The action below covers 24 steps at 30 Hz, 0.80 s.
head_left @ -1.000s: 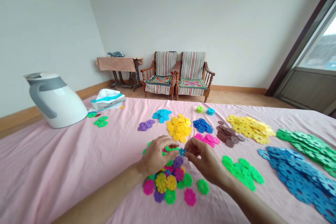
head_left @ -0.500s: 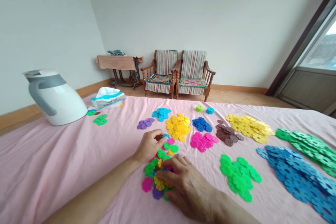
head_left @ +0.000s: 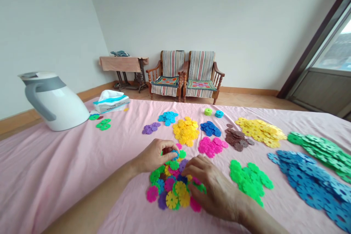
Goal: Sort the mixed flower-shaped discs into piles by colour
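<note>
A mixed heap of plastic snowflake discs (head_left: pixel 172 184) in several colours lies before me on the pink cloth. At its far left edge, my left hand (head_left: pixel 156 156) pinches a blue snowflake disc (head_left: pixel 174 155) between thumb and fingers. My right hand (head_left: pixel 212 184) reaches over the heap's right side, thumb apart from the bent fingers. A purple disc (head_left: pixel 183 164) lies by its fingertips, and the hand hides some pieces below it. Just beyond the hands are a yellow pile (head_left: pixel 185 131) and a pink pile (head_left: pixel 211 147).
Sorted piles surround the heap: light blue (head_left: pixel 168 117), purple (head_left: pixel 151 128), dark blue (head_left: pixel 210 128), brown (head_left: pixel 237 139) and green (head_left: pixel 249 181). Larger blue discs (head_left: pixel 309 182) spread at right. A white jug (head_left: pixel 60 106) and a tissue box (head_left: pixel 111 102) stand left.
My left hand has drawn slightly nearer with the blue disc. My right hand has shifted right, uncovering more of the mixed heap, whose pieces are more spread out.
</note>
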### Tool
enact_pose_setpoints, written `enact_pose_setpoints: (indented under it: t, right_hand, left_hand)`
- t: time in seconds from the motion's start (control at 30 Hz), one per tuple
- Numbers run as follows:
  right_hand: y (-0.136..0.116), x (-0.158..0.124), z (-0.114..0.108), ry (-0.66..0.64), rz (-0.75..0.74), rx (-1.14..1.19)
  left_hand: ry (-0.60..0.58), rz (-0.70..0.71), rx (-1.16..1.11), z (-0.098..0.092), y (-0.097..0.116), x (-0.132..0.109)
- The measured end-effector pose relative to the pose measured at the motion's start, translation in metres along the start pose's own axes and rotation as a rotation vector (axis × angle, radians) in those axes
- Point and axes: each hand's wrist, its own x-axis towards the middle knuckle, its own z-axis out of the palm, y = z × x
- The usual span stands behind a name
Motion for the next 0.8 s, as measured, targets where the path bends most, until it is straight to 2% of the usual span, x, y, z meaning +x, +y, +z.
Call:
enact_pose_setpoints:
  t: [0.1, 0.23, 0.43, 0.63, 0.7, 0.8]
  right_hand:
    - [-0.008, 0.003, 0.010, -0.014, -0.052, 0.001]
    - [-0.007, 0.008, 0.019, -0.002, -0.031, -0.086]
    - [0.001, 0.005, 0.010, 0.062, 0.063, -0.121]
    - [-0.016, 0.008, 0.019, -0.035, -0.169, -0.076]
    - [-0.017, 0.008, 0.023, -0.039, -0.194, -0.100]
    - [-0.012, 0.005, 0.021, -0.023, -0.151, -0.125]
  left_hand:
    - [0.010, -0.010, -0.001, 0.000, -0.001, 0.000]
    - [-0.026, -0.013, -0.029, 0.001, -0.005, 0.001]
    - [-0.160, 0.024, -0.053, -0.003, 0.000, -0.001]
    - [-0.146, 0.010, -0.061, -0.003, -0.002, -0.001]
    - [-0.144, 0.007, -0.066, -0.004, -0.002, 0.000]
    - [-0.150, 0.032, -0.041, -0.007, 0.000, 0.000]
